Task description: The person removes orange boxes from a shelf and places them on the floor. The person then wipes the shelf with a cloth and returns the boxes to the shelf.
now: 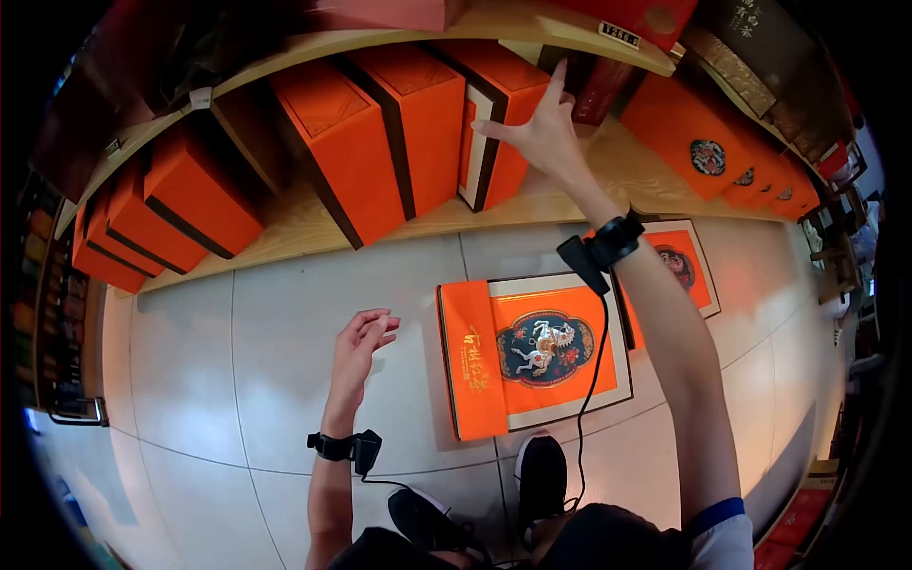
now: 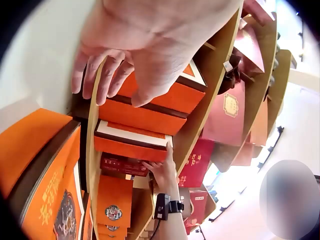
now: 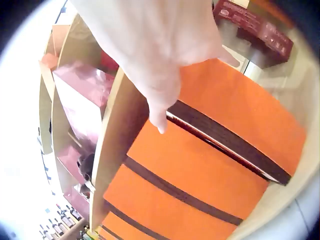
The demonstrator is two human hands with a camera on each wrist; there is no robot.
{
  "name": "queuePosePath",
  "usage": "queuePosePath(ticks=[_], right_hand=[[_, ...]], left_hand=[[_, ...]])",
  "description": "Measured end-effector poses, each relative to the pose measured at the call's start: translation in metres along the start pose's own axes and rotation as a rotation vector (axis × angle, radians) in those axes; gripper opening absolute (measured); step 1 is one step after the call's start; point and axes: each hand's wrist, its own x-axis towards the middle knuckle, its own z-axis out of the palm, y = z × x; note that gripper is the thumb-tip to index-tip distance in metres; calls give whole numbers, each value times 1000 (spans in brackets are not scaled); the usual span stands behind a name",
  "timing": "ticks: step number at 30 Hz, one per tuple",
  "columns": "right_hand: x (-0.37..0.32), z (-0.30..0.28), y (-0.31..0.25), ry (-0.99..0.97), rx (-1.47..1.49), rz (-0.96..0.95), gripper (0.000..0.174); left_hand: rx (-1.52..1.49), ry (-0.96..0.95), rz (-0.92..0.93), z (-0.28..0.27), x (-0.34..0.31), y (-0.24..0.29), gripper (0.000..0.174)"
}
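My right hand (image 1: 546, 133) spans the front of an orange gift box (image 1: 518, 171) standing on the low shelf. The thumb lies along its left side, by a white edge, and the fingers reach past its right side. In the right wrist view the thumb (image 3: 159, 120) bends over the corner beside a neighbouring orange box (image 3: 195, 170). My left hand (image 1: 359, 347) hangs over the floor with loosely bent fingers and holds nothing. Nearest to it lies a flat orange box (image 1: 537, 356) with a horse emblem and a gold-lettered band.
More orange boxes (image 1: 418, 123) stand upright on the wooden shelf (image 1: 313, 218), with smaller ones (image 1: 199, 195) farther left. An upper shelf board (image 1: 380, 43) overhangs them. Another emblem box (image 1: 698, 266) lies on the tiled floor (image 1: 294, 380) under the right forearm. Dark red boxes (image 2: 122, 165) stand beyond the gripped box.
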Motion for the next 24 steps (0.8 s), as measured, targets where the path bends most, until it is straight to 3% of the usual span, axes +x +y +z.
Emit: queuePosePath(ticks=[7, 8, 11, 17, 24], right_hand=[[-1, 30, -2, 105, 4, 52, 142], [0, 33, 0, 120, 57, 64, 131], [0, 43, 8, 202, 43, 44, 128], [1, 40, 7, 187, 55, 39, 114], [-2, 32, 2, 138, 37, 56, 111]], left_hand=[[-30, -8, -36, 12, -6, 2, 34], [-25, -5, -37, 12, -6, 2, 34], [-31, -2, -48, 9, -7, 2, 35], [-20, -24, -31, 16, -4, -1, 32], [-81, -41, -61, 23, -3, -8, 36]])
